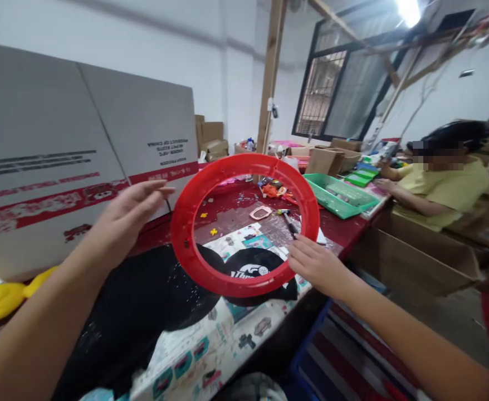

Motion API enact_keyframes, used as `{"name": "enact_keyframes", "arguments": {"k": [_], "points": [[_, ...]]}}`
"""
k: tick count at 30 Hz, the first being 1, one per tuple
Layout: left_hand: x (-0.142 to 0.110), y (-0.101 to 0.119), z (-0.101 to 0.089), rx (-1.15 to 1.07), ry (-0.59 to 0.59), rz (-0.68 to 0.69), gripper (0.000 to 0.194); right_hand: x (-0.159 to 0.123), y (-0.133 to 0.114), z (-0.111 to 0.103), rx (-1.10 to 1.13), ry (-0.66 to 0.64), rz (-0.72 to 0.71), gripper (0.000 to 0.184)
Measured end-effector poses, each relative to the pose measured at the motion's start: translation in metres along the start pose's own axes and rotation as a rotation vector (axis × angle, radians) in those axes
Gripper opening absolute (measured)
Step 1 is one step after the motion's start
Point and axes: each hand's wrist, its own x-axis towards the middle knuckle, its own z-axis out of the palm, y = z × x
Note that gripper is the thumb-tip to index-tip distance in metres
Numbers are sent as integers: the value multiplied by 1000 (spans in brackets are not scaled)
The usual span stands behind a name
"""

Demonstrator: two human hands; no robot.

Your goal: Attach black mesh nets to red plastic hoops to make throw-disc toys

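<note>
A large red plastic ring (182,234) is held up over the table, tilted toward me. My right hand (311,262) grips its lower right rim, fingers closed around the edge. To the left of the ring, my left hand (133,217) is raised with its fingers stretched out, apart from the ring and in front of a big carton. Below the ring lies a round black cloth piece (248,260) with a white print. More glossy black material (144,301) spreads out under my left arm.
The big white carton (52,128) stands at the left. A printed sheet (228,340) covers the near table. Beyond the ring are orange pieces (273,190), a dark-handled tool (289,224) and a green tray (340,196). A co-worker (440,184) sits at right behind an open carton (420,256).
</note>
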Motion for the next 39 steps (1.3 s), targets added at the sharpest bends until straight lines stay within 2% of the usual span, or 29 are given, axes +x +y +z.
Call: {"name": "enact_keyframes", "arguments": {"k": [3, 5, 7, 10, 12, 14, 15, 17, 18, 20, 21, 23, 24, 26, 27, 29, 30, 31, 33, 34, 35, 36, 37, 39], "points": [[-1, -8, -6, -292, -356, -277, 46, 24, 27, -2, -80, 23, -114, 21], [-8, -17, -9, -340, -439, -367, 37, 41, 46, 4, -99, 40, -154, 23], [-17, -25, -12, -361, -430, -392, 29, 58, 64, 11, -121, 47, -155, 22], [-31, -30, -15, -442, -298, -367, 31, 82, 80, 17, -111, 92, -46, 21], [-37, -30, -17, -511, -141, -344, 31, 96, 74, 11, -49, 145, 108, 36], [-40, -29, -19, -569, 30, -293, 29, 108, 50, 2, 71, 218, 297, 49], [-41, -29, -20, -595, 122, -239, 27, 114, 32, -1, 191, 301, 396, 46], [-42, -30, -19, -639, 282, -116, 27, 128, -12, 2, 624, 475, 613, 54], [-43, -30, -17, -653, 343, -73, 28, 137, -35, 7, 891, 431, 658, 60], [-47, -32, -10, -673, 415, -45, 29, 158, -76, 23, 1446, 55, 648, 81], [-51, -33, -6, -676, 438, -54, 30, 171, -91, 31, 1681, -35, 650, 90], [-63, -36, 2, -673, 460, -78, 28, 194, -110, 43, 2090, 45, 626, 86], [-70, -39, 3, -666, 455, -81, 27, 203, -114, 47, 2255, 96, 616, 77], [-86, -46, -2, -638, 380, -91, 32, 213, -116, 48, 2458, 168, 636, 47], [-93, -52, -9, -628, 294, -115, 39, 214, -115, 47, 2518, 170, 647, 39], [-102, -63, -28, -630, 46, -220, 55, 211, -113, 43, 2590, 118, 661, 39], [-103, -69, -38, -663, -77, -280, 50, 209, -113, 42, 2616, 58, 648, 39], [-101, -73, -45, -688, -98, -301, 38, 207, -113, 40, 2635, -18, 626, 39], [-93, -76, -51, -734, -32, -340, 21, 205, -116, 39, 2649, -202, 559, 38], [-88, -74, -48, -750, 3, -378, 22, 205, -119, 39, 2649, -284, 518, 38], [-84, -71, -41, -768, 17, -460, 36, 206, -122, 40, 2640, -352, 475, 38], [-82, -67, -33, -795, -26, -545, 59, 208, -125, 41, 2622, -409, 438, 37], [-82, -64, -23, -813, -108, -611, 70, 210, -128, 43, 2596, -458, 405, 36], [-87, -58, -5, -812, -160, -685, 59, 213, -133, 46, 2522, -565, 350, 33]]}}
